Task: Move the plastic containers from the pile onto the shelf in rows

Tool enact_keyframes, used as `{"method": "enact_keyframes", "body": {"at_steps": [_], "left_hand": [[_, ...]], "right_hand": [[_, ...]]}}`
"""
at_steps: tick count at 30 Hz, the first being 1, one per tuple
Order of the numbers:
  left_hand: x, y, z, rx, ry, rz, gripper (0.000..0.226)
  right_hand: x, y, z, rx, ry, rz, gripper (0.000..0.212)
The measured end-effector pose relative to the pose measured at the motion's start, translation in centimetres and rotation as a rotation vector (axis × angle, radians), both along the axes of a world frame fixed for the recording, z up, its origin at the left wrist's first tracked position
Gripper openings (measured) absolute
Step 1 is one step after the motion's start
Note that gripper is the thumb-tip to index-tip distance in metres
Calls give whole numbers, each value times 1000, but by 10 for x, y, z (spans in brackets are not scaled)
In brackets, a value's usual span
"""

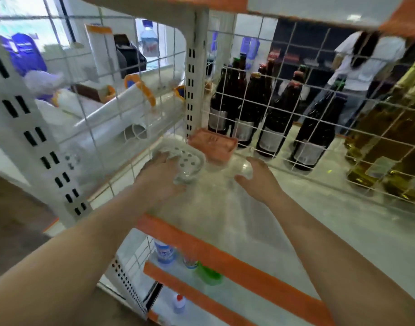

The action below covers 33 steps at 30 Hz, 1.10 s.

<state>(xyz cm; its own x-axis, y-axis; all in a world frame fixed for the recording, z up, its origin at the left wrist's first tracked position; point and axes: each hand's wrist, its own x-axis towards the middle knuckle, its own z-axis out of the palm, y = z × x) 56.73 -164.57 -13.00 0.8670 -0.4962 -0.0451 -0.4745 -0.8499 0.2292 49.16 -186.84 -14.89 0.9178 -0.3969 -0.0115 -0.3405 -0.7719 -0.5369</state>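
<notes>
Containers of clear thin plastic sit at the shelf's (284, 231) back left corner: one (190, 164) with a dotted lid under the left hand (163, 175), one (240, 169) at the right hand (255, 178). They look light, flexible, slippery and easily crushed, so hold them by the rims. The left fingers curl round theirs; whether the right grips is unclear. An orange box (213, 145) stands just behind, bottles (272, 109) beyond the grid.

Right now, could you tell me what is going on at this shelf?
A person is stocking clear plastic containers on the shelf. The left hand holds a clear container with a dotted lid, and the right hand holds another clear container. An orange-lidded container already sits behind them, near the wire grid fronting dark bottles.
</notes>
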Motion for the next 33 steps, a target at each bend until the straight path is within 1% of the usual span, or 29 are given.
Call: {"method": "enact_keyframes", "body": {"at_steps": [2, 4, 5, 7, 8, 10, 12, 17, 21, 23, 26, 28, 33], "left_hand": [[14, -7, 5, 4, 8, -8, 91], [28, -13, 5, 20, -63, -36, 113], [35, -16, 5, 56, -95, -68, 118], [48, -21, 4, 138, -77, -125, 113], [53, -23, 3, 176, -52, -146, 111], [61, -27, 4, 228, -9, -161, 112], [70, -29, 4, 255, 3, -193, 116], [80, -28, 4, 287, -21, -260, 121], [89, -30, 5, 307, 18, -227, 111], [89, -30, 4, 339, 51, -204, 114], [83, -31, 4, 383, 97, -152, 122], [80, -31, 6, 385, 103, -125, 118], [70, -28, 6, 363, 74, -112, 111]], "right_hand": [[22, -7, 0, 4, 3, 11, 67], [39, -11, 3, 43, -5, 1, 67], [46, -13, 2, 65, -35, 6, 66], [58, -16, 4, 134, -68, -1, 65], [63, -17, 5, 156, -65, -5, 68], [73, -17, 10, 202, -55, -16, 77], [85, -19, 12, 204, -48, -13, 80], [96, -22, 17, 173, -4, 46, 66], [102, -18, 18, 68, 93, 62, 72], [102, -19, 15, 43, 149, 77, 69], [102, -23, 10, 59, 155, 98, 69], [103, -22, 9, 67, 142, 112, 73], [111, -17, 3, 85, 129, 103, 68]]}}
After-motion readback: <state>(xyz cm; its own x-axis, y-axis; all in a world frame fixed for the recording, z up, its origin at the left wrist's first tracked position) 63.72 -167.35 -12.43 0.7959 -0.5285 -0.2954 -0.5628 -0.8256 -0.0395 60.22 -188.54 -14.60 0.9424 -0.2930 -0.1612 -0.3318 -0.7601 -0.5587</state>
